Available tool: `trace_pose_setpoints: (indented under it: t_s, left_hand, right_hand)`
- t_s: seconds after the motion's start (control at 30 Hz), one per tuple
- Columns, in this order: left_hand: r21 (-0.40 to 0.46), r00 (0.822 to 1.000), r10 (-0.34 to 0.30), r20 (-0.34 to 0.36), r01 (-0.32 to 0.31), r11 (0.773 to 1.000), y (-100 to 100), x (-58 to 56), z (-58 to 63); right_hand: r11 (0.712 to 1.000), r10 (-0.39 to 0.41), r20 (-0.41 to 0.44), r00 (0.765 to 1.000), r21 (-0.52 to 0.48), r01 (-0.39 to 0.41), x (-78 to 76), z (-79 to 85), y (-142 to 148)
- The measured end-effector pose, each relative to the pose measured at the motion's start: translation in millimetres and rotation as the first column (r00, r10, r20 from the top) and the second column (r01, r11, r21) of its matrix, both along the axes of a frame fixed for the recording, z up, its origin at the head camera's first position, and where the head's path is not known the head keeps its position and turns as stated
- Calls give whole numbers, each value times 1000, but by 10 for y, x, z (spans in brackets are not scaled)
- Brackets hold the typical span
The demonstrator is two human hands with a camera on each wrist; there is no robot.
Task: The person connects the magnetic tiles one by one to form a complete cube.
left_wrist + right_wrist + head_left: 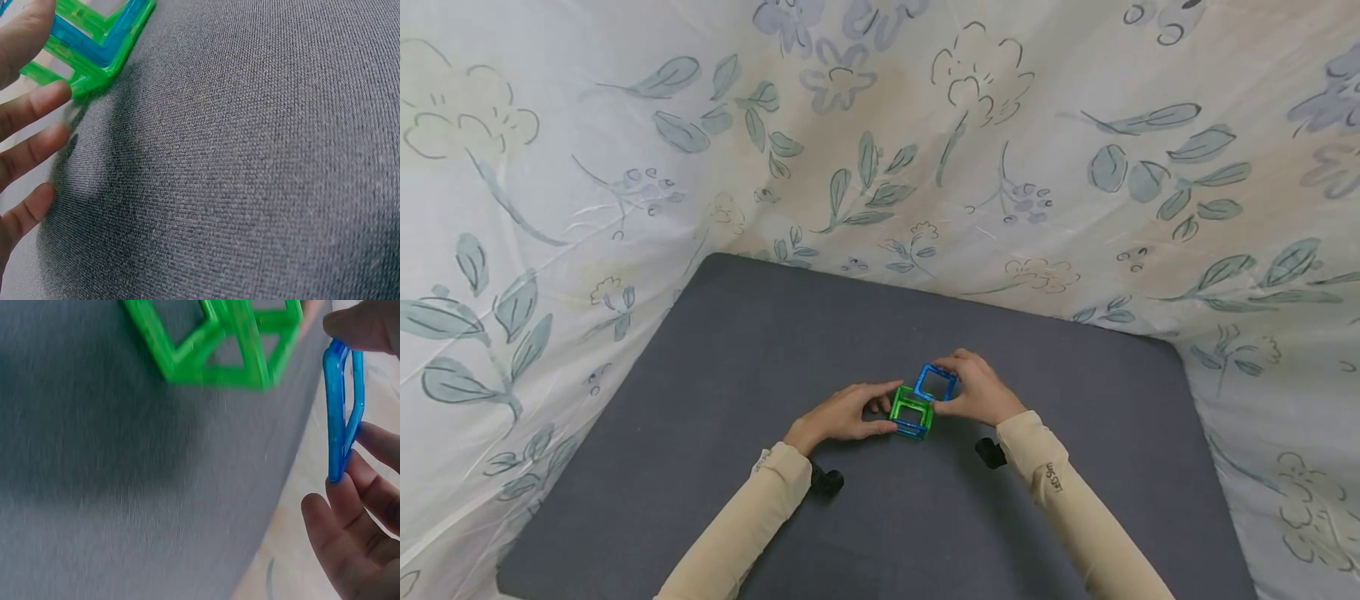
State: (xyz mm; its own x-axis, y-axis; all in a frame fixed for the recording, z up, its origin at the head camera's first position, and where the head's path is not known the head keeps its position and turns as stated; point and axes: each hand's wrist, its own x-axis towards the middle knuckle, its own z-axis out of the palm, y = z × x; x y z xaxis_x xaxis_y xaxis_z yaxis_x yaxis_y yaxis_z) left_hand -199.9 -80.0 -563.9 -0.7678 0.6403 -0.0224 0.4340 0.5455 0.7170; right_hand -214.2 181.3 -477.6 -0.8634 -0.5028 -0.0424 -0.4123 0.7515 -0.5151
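Near the middle of the table, a small open box of green and blue magnetic tile frames [250, 347] stands on the dark cloth. My left hand [850, 412] holds it from the left between thumb and index finger; the other fingers stay off it in the left wrist view. A square blue magnetic tile [335, 412] is pinched at its edges by the thumb and fingers of my right hand [975, 392]. It is raised at the box's back right; whether they touch, I cannot tell.
Dark grey cloth covers the table [760, 342]. A floral curtain [880, 150] hangs behind and at both sides. Small black devices [990, 452] sit at both wrists, by the beige sleeves [1037, 462].
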Motion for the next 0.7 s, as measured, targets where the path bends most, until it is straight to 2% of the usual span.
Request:
trace_pose_setpoints:
  t_s: [0.37, 0.7]
  left_hand:
    - [11, 1000, 9, -4, -9, 1000, -16, 16, -13]
    - [4, 1000, 0, -13, 0, 1000, -1, 6, -17]
  right_hand:
    - [996, 87, 31, 996, 30, -87, 105, -110, -292]
    - [993, 56, 81, 995, 96, -64, 155, -193, -324]
